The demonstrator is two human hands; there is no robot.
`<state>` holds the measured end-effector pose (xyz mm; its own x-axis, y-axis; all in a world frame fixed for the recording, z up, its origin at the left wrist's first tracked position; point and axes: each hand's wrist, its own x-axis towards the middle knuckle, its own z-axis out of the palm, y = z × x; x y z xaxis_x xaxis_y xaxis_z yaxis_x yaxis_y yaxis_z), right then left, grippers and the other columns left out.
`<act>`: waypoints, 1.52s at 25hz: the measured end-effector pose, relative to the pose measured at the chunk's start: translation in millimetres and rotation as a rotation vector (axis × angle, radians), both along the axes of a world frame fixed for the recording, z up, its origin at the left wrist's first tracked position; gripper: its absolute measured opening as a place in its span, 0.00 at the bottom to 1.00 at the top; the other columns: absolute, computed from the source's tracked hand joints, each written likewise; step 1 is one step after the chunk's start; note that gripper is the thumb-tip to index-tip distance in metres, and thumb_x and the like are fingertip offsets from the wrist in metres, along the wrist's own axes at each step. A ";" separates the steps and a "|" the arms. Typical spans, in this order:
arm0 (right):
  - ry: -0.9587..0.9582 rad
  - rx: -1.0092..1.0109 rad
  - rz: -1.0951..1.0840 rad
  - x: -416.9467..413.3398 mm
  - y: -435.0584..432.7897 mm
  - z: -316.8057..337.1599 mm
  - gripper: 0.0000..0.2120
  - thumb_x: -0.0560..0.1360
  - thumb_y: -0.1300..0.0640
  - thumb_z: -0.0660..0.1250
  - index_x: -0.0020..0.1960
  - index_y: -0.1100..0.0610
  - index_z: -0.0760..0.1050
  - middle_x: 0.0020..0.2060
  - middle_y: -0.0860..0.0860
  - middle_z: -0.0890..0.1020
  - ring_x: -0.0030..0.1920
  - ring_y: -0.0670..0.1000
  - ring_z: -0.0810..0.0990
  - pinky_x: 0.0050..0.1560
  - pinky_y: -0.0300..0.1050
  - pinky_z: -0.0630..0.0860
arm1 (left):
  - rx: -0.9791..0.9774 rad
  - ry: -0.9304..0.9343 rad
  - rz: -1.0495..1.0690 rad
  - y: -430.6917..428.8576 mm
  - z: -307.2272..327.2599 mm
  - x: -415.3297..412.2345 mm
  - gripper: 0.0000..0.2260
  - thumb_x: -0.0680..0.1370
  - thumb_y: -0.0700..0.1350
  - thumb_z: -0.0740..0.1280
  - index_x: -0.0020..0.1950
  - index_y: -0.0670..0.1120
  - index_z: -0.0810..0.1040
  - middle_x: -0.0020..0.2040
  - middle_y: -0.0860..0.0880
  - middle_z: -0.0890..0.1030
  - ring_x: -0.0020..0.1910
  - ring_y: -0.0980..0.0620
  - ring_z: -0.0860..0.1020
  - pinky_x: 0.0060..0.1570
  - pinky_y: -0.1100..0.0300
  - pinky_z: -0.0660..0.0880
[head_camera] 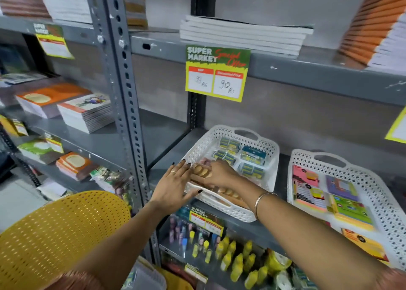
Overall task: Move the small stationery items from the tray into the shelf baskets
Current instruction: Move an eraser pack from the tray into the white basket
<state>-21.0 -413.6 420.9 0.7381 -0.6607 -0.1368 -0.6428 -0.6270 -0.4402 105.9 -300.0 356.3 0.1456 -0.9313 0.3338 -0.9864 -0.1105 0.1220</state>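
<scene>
A white perforated basket [271, 157] stands on the grey shelf and holds small packs of erasers at its back and packs of round tan items [202, 171] at its front left. My left hand [175, 184] lies flat on the basket's front left rim, fingers spread. My right hand [219, 172] reaches into the basket from the right, fingers curled down onto a tan pack. A yellow perforated tray [55, 234] sits low at the left, below my left arm; what it holds is out of sight.
A second white basket [377, 193] with colourful sticky-note packs stands to the right. Notebook stacks fill the upper and left shelves. A yellow price sign [217, 73] hangs above. Yellow glue bottles [232, 259] crowd the shelf below. A grey slotted upright [127, 105] divides the shelving.
</scene>
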 end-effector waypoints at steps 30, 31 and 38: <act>-0.538 -0.368 0.201 19.7 58.7 21.4 0.16 0.70 0.62 0.63 0.58 0.61 0.72 0.53 0.59 0.77 0.58 0.58 0.70 0.57 0.44 0.64 | -0.057 0.098 0.398 102.4 -50.6 21.1 0.36 0.77 0.63 0.49 0.75 0.38 0.50 0.75 0.42 0.50 0.74 0.48 0.46 0.71 0.44 0.48; -0.584 -0.381 0.268 25.6 77.0 16.0 0.15 0.70 0.60 0.61 0.57 0.61 0.73 0.52 0.58 0.78 0.56 0.57 0.70 0.56 0.44 0.64 | -0.040 0.118 0.447 123.4 -64.9 24.1 0.36 0.77 0.63 0.48 0.75 0.38 0.51 0.75 0.42 0.50 0.74 0.47 0.46 0.70 0.43 0.48; -0.145 -0.036 0.578 105.3 172.4 -169.3 0.20 0.70 0.61 0.66 0.61 0.62 0.69 0.57 0.61 0.74 0.61 0.61 0.70 0.60 0.54 0.69 | 0.148 0.307 0.731 265.7 -191.2 7.2 0.36 0.79 0.64 0.46 0.75 0.37 0.54 0.75 0.40 0.53 0.74 0.46 0.49 0.69 0.48 0.45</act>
